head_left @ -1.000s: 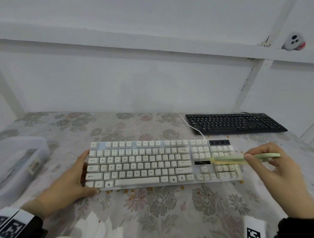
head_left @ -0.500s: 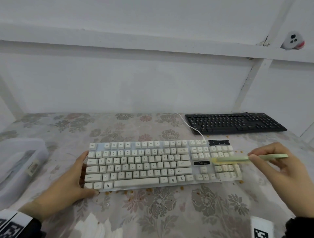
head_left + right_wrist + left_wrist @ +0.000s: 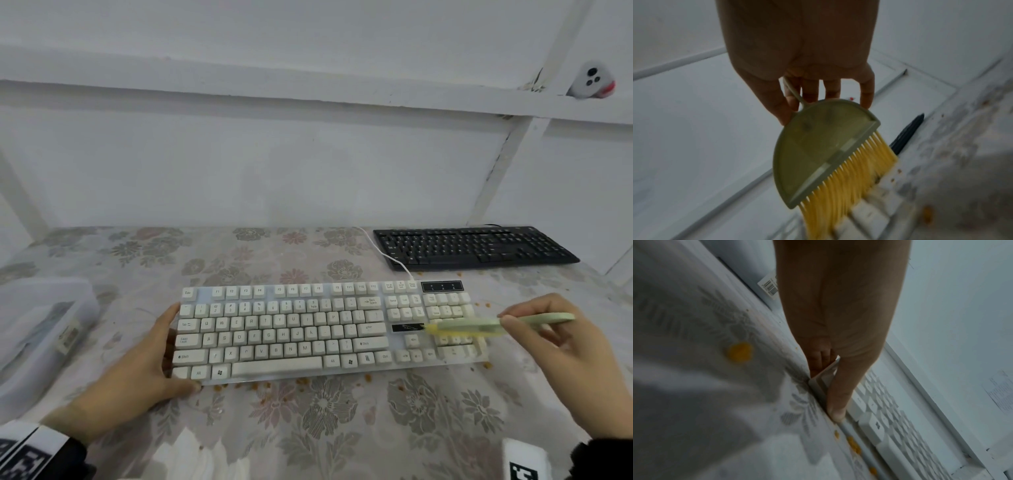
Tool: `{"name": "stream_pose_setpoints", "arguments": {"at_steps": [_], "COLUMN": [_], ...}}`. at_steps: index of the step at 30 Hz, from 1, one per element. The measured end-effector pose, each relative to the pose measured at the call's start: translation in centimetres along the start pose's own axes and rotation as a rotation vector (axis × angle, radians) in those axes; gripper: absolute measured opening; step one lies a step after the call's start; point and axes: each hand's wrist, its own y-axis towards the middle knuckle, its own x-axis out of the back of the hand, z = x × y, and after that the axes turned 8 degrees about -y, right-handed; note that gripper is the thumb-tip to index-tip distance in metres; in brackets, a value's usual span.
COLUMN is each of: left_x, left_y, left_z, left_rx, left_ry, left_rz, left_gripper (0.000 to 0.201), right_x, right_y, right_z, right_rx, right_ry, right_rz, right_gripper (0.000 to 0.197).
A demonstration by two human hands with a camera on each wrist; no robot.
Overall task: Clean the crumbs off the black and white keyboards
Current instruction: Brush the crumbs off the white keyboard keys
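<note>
White keyboard (image 3: 329,329): we have it on the worktop (image 3: 308,428) before us, black keyboard (image 3: 472,247) well apart at the far right.
Brush (image 3: 479,325): our right hand (image 3: 561,363) pinches its handle, fingers (image 3: 812,91) curled round it; yellow bristles touch the number-pad keys.
Change: over the last second the brush has slid slightly leftward and nearer across the pad.
Left hand (image 3: 137,370): it clasps the keyboard's left end, thumb on the front edge.
Crumbs (image 3: 260,387): they lie along the front edge and to the right.
Meaning: we judge the white board nearly swept and the black one not yet begun.
</note>
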Motion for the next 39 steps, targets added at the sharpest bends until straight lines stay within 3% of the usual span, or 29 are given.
{"name": "stream_pose_setpoints", "arguments": {"at_steps": [1,3,5,7,12,16,19,22,28,34,37,39], "left_x": [0.0,0.0,0.1,0.1,0.1,0.1,0.1,0.3,-0.1,-0.6,-0.2,0.0], "left_y": [0.0,0.0,0.0,0.0,-0.1,-0.1,-0.2,-0.2,-0.7,-1.2,-1.0,-0.8], "left_z": [0.1,0.2,0.4,0.4,0.1,0.0,0.0,0.1,-1.1,-2.4,-1.3,-0.8], "left_rx": [-0.005,-0.020,-0.031,-0.034,-0.031,-0.014,0.013,0.024,0.016,-0.088,-0.055,-0.034], "left_ry": [-0.002,-0.013,-0.020,-0.019,0.001,0.042,0.045,0.039,0.040,-0.046,-0.021,0.019], "left_rz": [0.000,0.002,0.007,0.009,0.014,0.017,0.003,-0.006,0.020,0.024,0.029,0.031], "left_gripper": [0.109,0.108,0.106,0.105,0.105,0.108,0.110,0.111,0.106,0.081,0.096,0.104], "right_x": [0.1,0.5,0.6,0.1,-4.3,-9.5,-12.8,-15.4,-18.7,-19.7,-19.3,-19.0], "right_y": [0.0,0.1,0.1,-0.1,-2.2,-4.5,-5.9,-7.1,-8.2,-9.3,-8.7,-8.5], "right_z": [-0.1,0.1,0.4,1.5,6.9,11.3,13.2,15.1,17.9,19.4,18.6,17.9], "right_rx": [-0.007,-0.042,-0.052,-0.054,0.066,0.050,0.123,0.204,0.275,0.349,0.300,0.268], "right_ry": [-0.033,-0.114,-0.221,-0.216,-0.006,0.075,0.036,0.032,-0.006,-0.112,-0.192,-0.247], "right_rz": [-0.036,-0.097,-0.128,-0.139,-0.009,0.170,0.281,0.345,0.393,0.370,0.387,0.322], "right_gripper": [0.019,0.011,0.033,0.034,0.018,0.011,0.025,0.021,0.020,0.023,0.027,0.020]}}
